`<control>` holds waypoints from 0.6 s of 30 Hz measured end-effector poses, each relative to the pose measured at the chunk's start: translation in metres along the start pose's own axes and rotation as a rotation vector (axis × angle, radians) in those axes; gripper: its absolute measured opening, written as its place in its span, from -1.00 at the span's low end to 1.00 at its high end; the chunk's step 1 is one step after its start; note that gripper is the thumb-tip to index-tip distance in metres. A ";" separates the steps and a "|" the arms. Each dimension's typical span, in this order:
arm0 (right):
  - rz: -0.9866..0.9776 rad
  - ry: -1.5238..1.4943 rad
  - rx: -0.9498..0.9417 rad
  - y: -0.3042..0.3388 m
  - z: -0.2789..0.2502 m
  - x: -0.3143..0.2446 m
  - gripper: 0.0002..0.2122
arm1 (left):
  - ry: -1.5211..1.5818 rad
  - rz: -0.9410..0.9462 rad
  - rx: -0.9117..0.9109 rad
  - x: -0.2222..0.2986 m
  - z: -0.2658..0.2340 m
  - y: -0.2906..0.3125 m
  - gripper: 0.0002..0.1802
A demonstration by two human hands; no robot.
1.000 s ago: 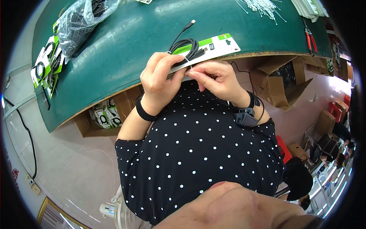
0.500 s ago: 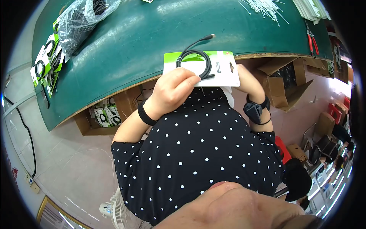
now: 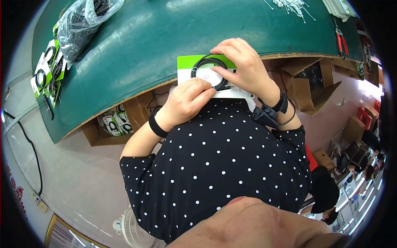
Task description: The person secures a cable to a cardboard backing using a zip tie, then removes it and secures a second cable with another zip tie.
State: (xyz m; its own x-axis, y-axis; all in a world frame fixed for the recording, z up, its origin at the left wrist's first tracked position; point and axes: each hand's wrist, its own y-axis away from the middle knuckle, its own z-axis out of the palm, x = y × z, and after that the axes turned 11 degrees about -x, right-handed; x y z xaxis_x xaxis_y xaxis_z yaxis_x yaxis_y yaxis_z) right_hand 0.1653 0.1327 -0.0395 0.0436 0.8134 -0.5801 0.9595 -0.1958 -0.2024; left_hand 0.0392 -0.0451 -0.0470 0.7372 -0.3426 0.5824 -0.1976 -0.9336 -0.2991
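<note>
A coiled black cable (image 3: 201, 63) lies against a green and white packaging card (image 3: 185, 62) just over the table's near edge. My left hand (image 3: 187, 99) is closed at the lower left of the coil, pressing the cable to the card with thumb and forefinger. Over the card's right half, my right hand (image 3: 245, 66) curls round the coil's upper right, fingers at its top and thumb across its inside. The cable's plug end is hidden, as is the card's right part.
On the green table (image 3: 157, 37), a clear plastic bag (image 3: 80, 33) of black cables stands beside packaged cables (image 3: 43, 72) at far left. White cable ties (image 3: 292, 9), red-handled pliers (image 3: 340, 41) and stacked cards (image 3: 339, 8) lie far right. An open carton (image 3: 304, 93) stands below.
My right hand has come from behind the card to its front and onto the coil. The loose plug end no longer sticks up above the coil. My left hand stays nearly in place.
</note>
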 end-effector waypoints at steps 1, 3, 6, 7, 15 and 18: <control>0.012 -0.075 -0.025 0.003 0.007 0.003 -0.73 | 0.011 -0.003 -0.002 -0.001 0.001 0.001 -0.69; 0.038 -0.224 -0.073 0.006 0.015 0.007 -0.70 | 0.030 -0.018 0.051 -0.001 0.002 -0.002 -0.71; -0.028 -0.237 -0.051 0.004 0.017 0.009 -0.70 | 0.069 -0.044 0.152 -0.006 0.001 -0.010 -0.75; -0.062 -0.243 -0.038 0.004 0.017 0.009 -0.70 | -0.008 -0.102 0.217 -0.012 0.000 -0.014 -0.74; -0.006 -0.092 0.040 0.008 0.012 0.003 -0.73 | -0.138 -0.243 0.279 -0.020 0.003 -0.014 -0.79; -0.017 -0.116 0.000 0.014 0.015 0.009 -0.73 | -0.148 -0.268 0.246 -0.016 -0.002 -0.015 -0.79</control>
State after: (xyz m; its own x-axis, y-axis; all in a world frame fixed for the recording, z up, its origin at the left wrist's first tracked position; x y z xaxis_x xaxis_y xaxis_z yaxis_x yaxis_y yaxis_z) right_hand 0.1747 0.1290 -0.0594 -0.0055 0.7478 -0.6639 0.9599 -0.1822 -0.2133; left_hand 0.0293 -0.0261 -0.0504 0.8307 -0.0544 0.5541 0.1620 -0.9286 -0.3340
